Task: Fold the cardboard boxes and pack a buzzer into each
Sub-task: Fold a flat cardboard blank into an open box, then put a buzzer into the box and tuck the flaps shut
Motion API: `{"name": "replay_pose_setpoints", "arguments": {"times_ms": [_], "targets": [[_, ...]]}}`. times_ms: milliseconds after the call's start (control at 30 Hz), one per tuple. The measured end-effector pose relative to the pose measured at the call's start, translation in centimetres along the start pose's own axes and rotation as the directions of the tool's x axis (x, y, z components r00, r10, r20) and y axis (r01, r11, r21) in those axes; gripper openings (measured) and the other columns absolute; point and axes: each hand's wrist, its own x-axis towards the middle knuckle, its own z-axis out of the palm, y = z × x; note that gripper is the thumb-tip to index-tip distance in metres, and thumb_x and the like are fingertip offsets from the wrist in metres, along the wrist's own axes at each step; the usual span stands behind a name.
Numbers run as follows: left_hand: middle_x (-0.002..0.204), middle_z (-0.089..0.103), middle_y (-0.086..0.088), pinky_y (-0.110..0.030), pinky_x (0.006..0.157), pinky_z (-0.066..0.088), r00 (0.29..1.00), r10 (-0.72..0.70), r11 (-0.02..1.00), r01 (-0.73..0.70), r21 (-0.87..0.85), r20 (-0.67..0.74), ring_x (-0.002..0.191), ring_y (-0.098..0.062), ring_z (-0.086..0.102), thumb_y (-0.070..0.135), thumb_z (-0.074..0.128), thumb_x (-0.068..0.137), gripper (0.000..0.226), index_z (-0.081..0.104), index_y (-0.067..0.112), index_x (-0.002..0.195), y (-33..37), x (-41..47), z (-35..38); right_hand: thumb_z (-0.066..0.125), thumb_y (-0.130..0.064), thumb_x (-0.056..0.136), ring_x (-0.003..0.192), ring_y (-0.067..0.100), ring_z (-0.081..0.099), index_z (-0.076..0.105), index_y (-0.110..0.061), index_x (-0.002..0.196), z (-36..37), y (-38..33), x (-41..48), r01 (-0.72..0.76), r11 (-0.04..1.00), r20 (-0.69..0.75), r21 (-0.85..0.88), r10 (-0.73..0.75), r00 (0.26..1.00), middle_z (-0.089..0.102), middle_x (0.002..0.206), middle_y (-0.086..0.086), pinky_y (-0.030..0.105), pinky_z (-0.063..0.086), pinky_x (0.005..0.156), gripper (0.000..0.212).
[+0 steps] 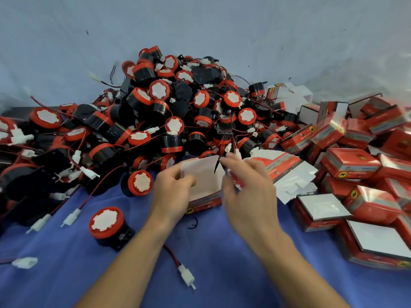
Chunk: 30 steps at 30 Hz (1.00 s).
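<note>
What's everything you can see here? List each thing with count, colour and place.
buzzers: many, red and black with white faces, heaped at back and left; two loose on the cloth in front
box: one, red outside, white inside, open, between the hands
flat boxes: a few, red and white, just right of the hands
folded boxes: many, red, piled at right
plugs: several, white, on wires, on the cloth in front
cloth: one, blue, under everything
sheet: one, pale grey, behind the heap
left hand: holds the box's left side
right hand: at the box's right side, blurred, hold unclear
</note>
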Motion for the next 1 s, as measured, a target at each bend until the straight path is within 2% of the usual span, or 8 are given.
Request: {"name": "replay_pose_setpoints", "arguments": {"times_ms": [67, 133, 300, 500, 633, 800, 933, 1000], "targets": [[0.087, 0.073, 0.022, -0.017, 0.06, 0.05, 1.0, 0.018, 0.999, -0.018, 0.03, 0.025, 0.083, 0.005, 0.064, 0.016, 0.052, 0.079, 0.049, 0.075, 0.056, 0.098, 0.1, 0.1, -0.2, 0.065, -0.009, 0.093, 0.118, 0.009, 0.047, 0.068, -0.021, 0.132, 0.1, 0.0, 3.7, -0.066, 0.995, 0.049, -0.076, 0.07, 0.996, 0.048, 0.115, -0.032, 0.021, 0.039, 0.096, 0.04], [0.091, 0.074, 0.024, -0.022, 0.065, 0.05, 1.0, -0.004, 0.999, 0.004, 0.033, 0.022, 0.085, 0.007, 0.064, 0.019, 0.052, 0.077, 0.048, 0.074, 0.058, 0.095, 0.2, 0.3, -0.4, 0.06, -0.02, 0.098, 0.136, 0.013, 0.035, 0.051, -0.022, 0.149, 1.0, 0.7, 7.5, -0.139, 0.967, 0.225, -0.213, 0.187, 0.956, 0.051, 0.138, -0.012, 0.027, 0.034, 0.104, 0.052], [0.087, 0.077, 0.015, -0.023, 0.063, 0.052, 0.995, -0.093, 0.996, 0.093, -0.011, 0.036, 0.075, 0.007, 0.066, 0.025, 0.055, 0.073, 0.037, 0.078, 0.051, 0.086, 0.5, 0.6, -0.5, 0.064, -0.043, 0.097, 0.156, 0.035, 0.013, 0.015, -0.022, 0.164, 4.7, 2.6, 13.4, -0.166, 0.919, 0.465, -0.357, 0.329, 0.822, 0.006, 0.172, 0.008, 0.05, 0.027, 0.12, 0.086], [0.088, 0.079, 0.008, -0.046, 0.077, 0.061, 0.99, -0.142, 0.989, 0.142, -0.027, 0.029, 0.085, -0.009, 0.072, 0.026, 0.058, 0.07, 0.033, 0.08, 0.045, 0.085, 0.1, 0.7, -0.5, 0.067, -0.029, 0.096, 0.113, 0.033, 0.063, 0.06, -0.019, 0.137, 6.8, 3.7, 14.5, -0.155, 0.929, 0.393, -0.336, 0.288, 0.873, 0.066, 0.13, 0.011, 0.04, 0.053, 0.089, 0.043], [0.088, 0.078, 0.002, -0.042, 0.07, 0.058, 0.99, -0.138, 0.99, 0.138, -0.029, 0.021, 0.086, -0.017, 0.072, 0.026, 0.059, 0.068, 0.031, 0.08, 0.043, 0.082, 0.3, 0.7, -0.4, 0.062, -0.016, 0.096, 0.089, 0.017, 0.069, 0.076, -0.033, 0.106, 4.2, 2.5, 14.8, -0.332, 0.938, 0.161, 0.097, 0.315, 0.935, 0.072, 0.101, -0.006, 0.041, 0.061, 0.079, 0.024], [0.084, 0.078, 0.006, -0.044, 0.071, 0.06, 0.987, -0.157, 0.987, 0.158, -0.03, 0.022, 0.086, -0.015, 0.073, 0.024, 0.06, 0.073, 0.027, 0.08, 0.04, 0.084, 0.3, 0.4, -0.2, 0.059, -0.003, 0.098, 0.076, 0.018, 0.069, 0.074, -0.016, 0.102, -2.2, -0.1, 17.3, -0.428, 0.449, 0.097, 0.784, 0.593, 0.799, 0.075, 0.092, 0.005, 0.031, 0.061, 0.066, 0.02], [0.071, 0.072, 0.021, -0.021, 0.061, 0.05, 0.987, -0.158, 0.986, 0.158, -0.044, 0.019, 0.068, 0.009, 0.064, 0.017, 0.064, 0.081, 0.019, 0.08, 0.026, 0.077, 0.5, 0.4, -0.1, 0.064, -0.017, 0.097, 0.075, 0.027, 0.069, 0.066, -0.006, 0.098, -7.2, -1.0, 18.1, -0.541, 0.162, 0.362, 0.825, 0.584, 0.727, 0.067, 0.095, 0.011, 0.026, 0.056, 0.06, 0.012], [0.07, 0.072, 0.022, -0.018, 0.06, 0.049, 0.986, -0.164, 0.986, 0.164, -0.032, 0.001, 0.069, 0.009, 0.064, 0.013, 0.065, 0.089, 0.024, 0.08, 0.027, 0.076, 0.6, 0.4, 0.0, 0.058, -0.021, 0.1, 0.063, 0.024, 0.065, 0.065, -0.006, 0.099, -7.8, -1.5, 16.8, -0.705, 0.186, 0.537, 0.684, 0.526, 0.66, 0.066, 0.089, 0.012, 0.021, 0.049, 0.05, 0.017]]}}
